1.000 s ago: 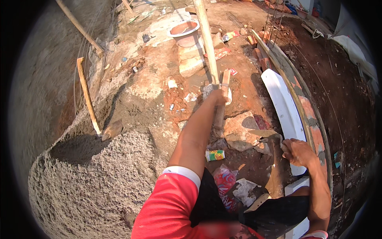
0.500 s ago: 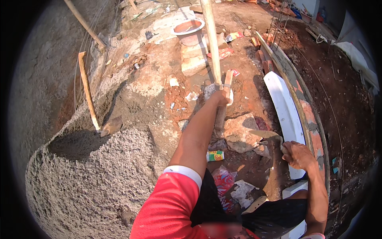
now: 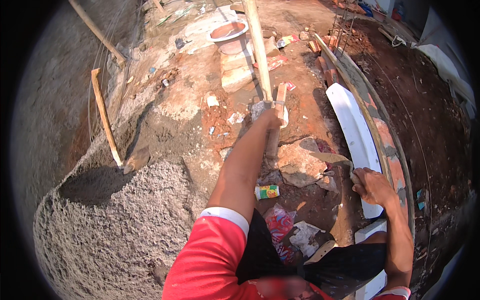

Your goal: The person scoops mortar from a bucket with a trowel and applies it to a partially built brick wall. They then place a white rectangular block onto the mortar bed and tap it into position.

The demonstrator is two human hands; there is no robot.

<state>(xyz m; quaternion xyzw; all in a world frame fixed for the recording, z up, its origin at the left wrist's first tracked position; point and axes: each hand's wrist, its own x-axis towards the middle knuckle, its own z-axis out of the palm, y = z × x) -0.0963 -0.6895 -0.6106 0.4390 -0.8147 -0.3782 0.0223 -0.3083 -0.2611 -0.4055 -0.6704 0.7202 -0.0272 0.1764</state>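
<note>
My left hand (image 3: pixel 271 119) is closed around a short wooden stake (image 3: pixel 280 95), just where the foot of a long pale wooden pole (image 3: pixel 259 50) meets it. My right hand (image 3: pixel 374 186) is closed on the handle of what looks like a trowel, its thin brownish blade (image 3: pixel 332 158) pointing left over the stones; the fingers mostly hide the handle. Right beside that hand lies a long white trough-shaped piece (image 3: pixel 354 131). A large broken stone (image 3: pixel 299 162) rests on the soil between my two hands.
Grey mortar (image 3: pixel 115 225) is heaped at left, with a wooden-handled tool (image 3: pixel 105 117) standing in it. Farther off, a basin (image 3: pixel 228 37) sits on a block (image 3: pixel 237 75). A low brick wall (image 3: pixel 387 137) with a wooden board curves along the right. Litter, including a green-yellow packet (image 3: pixel 267 192), lies near my legs.
The whole view has shifted slightly, so things appear a little higher and more to the left. My right hand and the trowel have risen slightly in the picture; both hands keep their hold.
</note>
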